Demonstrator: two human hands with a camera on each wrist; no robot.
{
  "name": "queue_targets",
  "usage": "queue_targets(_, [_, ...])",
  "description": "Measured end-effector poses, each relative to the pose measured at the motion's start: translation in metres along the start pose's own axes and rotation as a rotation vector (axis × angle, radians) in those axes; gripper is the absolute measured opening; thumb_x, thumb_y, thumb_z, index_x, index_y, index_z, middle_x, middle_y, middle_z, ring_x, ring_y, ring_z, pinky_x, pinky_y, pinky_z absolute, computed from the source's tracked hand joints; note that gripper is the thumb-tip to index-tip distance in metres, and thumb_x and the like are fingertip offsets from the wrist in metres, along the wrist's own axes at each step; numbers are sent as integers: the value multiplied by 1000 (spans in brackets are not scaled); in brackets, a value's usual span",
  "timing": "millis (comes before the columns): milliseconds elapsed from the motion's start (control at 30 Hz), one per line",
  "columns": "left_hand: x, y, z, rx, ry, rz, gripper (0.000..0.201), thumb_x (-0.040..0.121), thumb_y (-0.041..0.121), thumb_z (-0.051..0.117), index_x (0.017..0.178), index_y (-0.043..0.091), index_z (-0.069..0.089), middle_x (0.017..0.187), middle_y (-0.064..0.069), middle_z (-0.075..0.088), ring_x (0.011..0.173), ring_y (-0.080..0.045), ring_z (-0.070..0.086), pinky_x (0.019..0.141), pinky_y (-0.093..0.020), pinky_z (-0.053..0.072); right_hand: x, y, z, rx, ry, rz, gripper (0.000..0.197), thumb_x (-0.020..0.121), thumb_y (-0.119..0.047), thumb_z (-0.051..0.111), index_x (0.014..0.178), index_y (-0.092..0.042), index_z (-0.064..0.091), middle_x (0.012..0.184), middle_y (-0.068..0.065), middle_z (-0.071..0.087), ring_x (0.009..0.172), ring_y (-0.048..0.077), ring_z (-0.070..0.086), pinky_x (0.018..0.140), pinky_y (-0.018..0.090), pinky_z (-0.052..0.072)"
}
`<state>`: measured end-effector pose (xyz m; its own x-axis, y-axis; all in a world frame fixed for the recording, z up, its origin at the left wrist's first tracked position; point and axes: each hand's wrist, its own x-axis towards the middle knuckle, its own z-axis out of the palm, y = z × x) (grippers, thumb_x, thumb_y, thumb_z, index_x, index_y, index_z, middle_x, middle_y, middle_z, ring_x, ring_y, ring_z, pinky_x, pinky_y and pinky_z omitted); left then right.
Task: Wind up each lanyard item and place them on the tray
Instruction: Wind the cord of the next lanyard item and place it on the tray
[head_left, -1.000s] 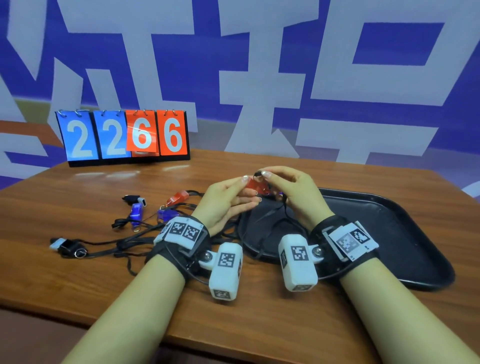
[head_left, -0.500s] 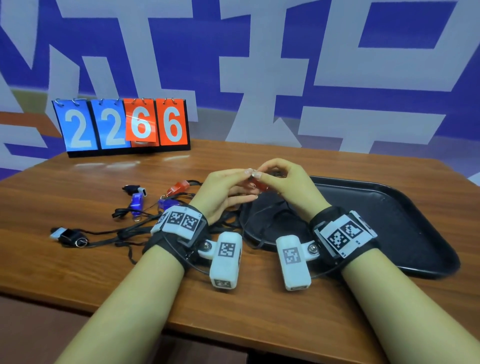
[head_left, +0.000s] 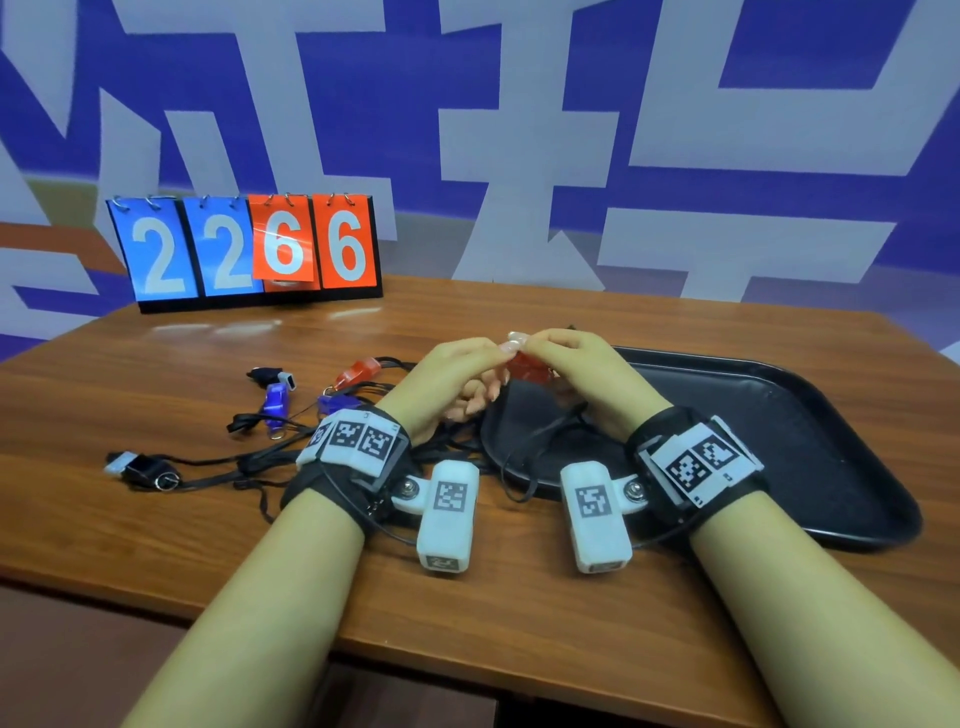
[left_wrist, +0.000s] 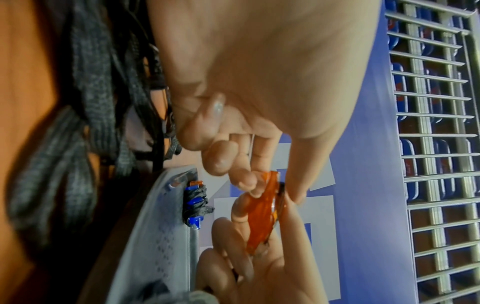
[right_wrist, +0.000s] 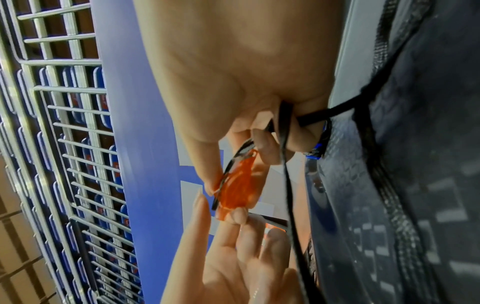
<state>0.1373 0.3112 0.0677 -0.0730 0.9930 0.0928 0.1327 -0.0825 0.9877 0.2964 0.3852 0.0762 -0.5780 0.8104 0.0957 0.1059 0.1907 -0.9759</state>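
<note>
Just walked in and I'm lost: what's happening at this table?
A person holds a red whistle between both hands, the left hand and the right hand, above the tray. Its black cord hangs down over the tray's near rim. One whistle already wrapped in cord lies on the tray. More whistles on cords lie in a tangle on the table, to the left.

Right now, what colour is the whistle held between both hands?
Translucent orange-red whistle; the right wrist view shows it best.

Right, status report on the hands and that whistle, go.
Both hands, left hand and right hand, pinch the translucent orange plastic whistle above the black plastic tray. Its black cord hangs loose, unwound. Tangled black lanyards wait left.
</note>
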Motion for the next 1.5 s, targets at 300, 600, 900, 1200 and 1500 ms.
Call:
queue_targets(300, [-5,3,-9,9,-75,35,29,91,39,65,70,18,65,65,-6,54,49,-10,38,41,-20,16,-5,-3,-1,25,-91,-112,14,93,-24,63,88,-11,64,73,4,54,51,7,31,42,15,22])
queue_targets(600, [-5,0,-9,-223,-153,48,28,98,18,52,74,14,67,68,-4,56,52,-8,38,39,-15,20,2,-1,-2,217,-67,-56,28,97,-32,57,73,-19,62,60,-2,38,47,8,24,42,20,12])
queue_targets(900, [7,-7,-2,-604,7,33,22,92,24,56,87,4,64,70,-3,57,47,-4,37,40,-16,12,5,3,8,-139,51,-253,14,100,-17,54,96,-4,59,59,-7,52,52,10,38,47,17,29])
queue_targets(1200, [10,-13,-4,-235,148,77,25,102,31,50,84,15,58,67,4,54,44,-4,31,39,-16,14,2,0,5,-345,5,-232,17,96,-17,60,84,-7,67,64,-9,57,47,-6,48,53,5,35])
queue_targets(1500, [8,-11,-3,107,122,94,27,103,33,49,87,11,50,60,5,40,45,-7,26,41,-18,20,-4,-5,6,-309,-68,-236,34,97,-32,58,82,-4,70,53,-10,53,44,4,35,47,12,29])
